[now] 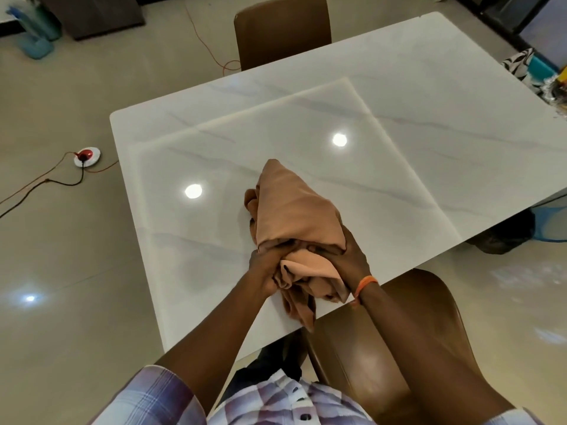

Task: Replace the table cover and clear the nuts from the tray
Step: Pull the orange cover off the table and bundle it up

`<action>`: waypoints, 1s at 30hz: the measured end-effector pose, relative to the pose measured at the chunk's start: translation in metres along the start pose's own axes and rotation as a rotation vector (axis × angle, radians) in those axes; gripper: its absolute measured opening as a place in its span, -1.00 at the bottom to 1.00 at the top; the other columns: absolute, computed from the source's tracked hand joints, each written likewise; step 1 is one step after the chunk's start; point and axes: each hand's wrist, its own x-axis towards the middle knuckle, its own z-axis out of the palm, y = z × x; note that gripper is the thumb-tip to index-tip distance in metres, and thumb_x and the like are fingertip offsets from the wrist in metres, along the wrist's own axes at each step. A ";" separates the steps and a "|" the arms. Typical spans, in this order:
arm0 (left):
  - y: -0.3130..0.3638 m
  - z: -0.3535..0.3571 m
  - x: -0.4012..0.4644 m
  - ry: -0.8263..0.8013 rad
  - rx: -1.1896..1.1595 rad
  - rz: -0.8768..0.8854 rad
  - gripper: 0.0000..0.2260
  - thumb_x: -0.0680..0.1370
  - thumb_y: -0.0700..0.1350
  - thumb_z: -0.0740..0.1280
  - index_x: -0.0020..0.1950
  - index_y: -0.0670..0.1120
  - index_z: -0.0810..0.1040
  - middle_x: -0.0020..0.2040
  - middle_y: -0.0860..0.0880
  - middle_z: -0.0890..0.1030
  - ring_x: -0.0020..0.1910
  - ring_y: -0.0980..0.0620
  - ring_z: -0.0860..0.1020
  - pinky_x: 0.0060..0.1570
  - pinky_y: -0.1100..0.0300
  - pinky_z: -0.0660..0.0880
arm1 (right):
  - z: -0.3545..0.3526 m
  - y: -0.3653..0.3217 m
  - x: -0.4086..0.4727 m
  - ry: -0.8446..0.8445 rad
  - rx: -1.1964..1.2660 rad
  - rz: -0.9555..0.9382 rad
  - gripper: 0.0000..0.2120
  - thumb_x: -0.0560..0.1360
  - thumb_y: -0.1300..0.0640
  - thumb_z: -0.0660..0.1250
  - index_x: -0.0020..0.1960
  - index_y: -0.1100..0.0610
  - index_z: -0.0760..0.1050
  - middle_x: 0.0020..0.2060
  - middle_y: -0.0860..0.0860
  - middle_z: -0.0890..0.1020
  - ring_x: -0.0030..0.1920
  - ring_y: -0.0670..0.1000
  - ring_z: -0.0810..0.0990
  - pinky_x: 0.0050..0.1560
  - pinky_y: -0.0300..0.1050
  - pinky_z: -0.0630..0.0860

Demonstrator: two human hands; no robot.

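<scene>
A bunched-up tan cloth cover (294, 210) rests on the white marble-pattern table (399, 127), near its front edge. My left hand (265, 265) grips the cloth's near end from the left. My right hand (346, 256), with an orange band on the wrist, grips the same bundle from the right. Part of the cloth hangs down over the table's front edge. A thin clear sheet lies flat on the tabletop under the cloth. No tray or nuts can be seen.
A brown chair (383, 348) stands just in front of me at the table's near side, another brown chair (282, 29) at the far side. Patterned and colourful items (534, 72) sit at the table's right end. A red-and-white socket (87, 155) with cables lies on the floor, left.
</scene>
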 end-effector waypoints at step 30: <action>0.062 0.000 0.031 -0.262 0.683 0.366 0.03 0.07 0.04 0.65 0.47 0.07 0.26 0.20 0.13 0.50 0.22 0.05 0.49 0.12 0.20 0.44 | -0.013 0.025 0.049 -0.235 0.181 -0.141 0.00 0.06 -0.05 0.63 0.43 -0.09 0.28 0.31 -0.07 0.49 0.28 -0.03 0.48 0.32 0.02 0.43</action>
